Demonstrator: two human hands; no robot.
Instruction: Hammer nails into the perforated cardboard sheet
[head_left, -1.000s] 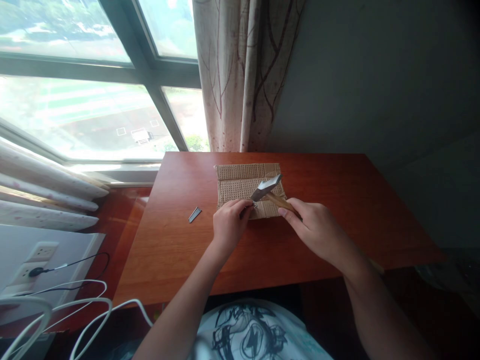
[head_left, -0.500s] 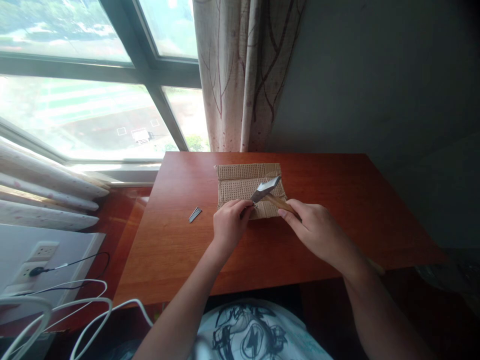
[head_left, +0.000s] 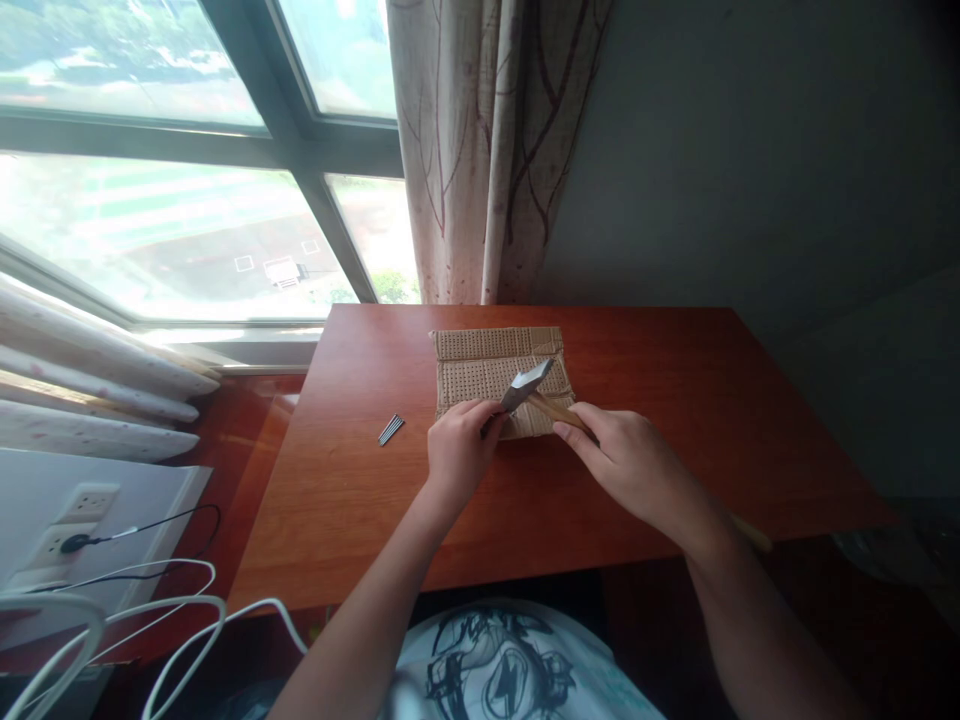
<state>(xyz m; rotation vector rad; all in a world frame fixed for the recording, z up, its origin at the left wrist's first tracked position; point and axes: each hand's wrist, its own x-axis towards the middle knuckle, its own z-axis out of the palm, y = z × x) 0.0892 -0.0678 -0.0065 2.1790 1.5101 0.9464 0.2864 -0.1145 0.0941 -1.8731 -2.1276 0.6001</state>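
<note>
My right hand (head_left: 619, 445) is closed around the wooden handle of a hammer (head_left: 531, 382). Its metal head hangs over a piece of cardboard (head_left: 469, 345) dotted with rows of small holes. My left hand (head_left: 463, 440) rests at the cardboard's near edge, thumb and fingers pinched together just under the lower end of the hammer head. Whatever those fingertips hold is hidden. Left of that hand, several metal nails (head_left: 391, 430) lie side by side in a small bunch.
All this is on a reddish-brown wooden table (head_left: 360, 530). Beyond its far edge hang a patterned curtain (head_left: 465, 150) and a window. White cables (head_left: 180, 605) loop at the lower left, near a wall socket (head_left: 56, 545).
The hammer head has dipped slightly, down and to the left, closer to my left fingertips. My left hand has stayed nearly in place, and the nails have not moved.
</note>
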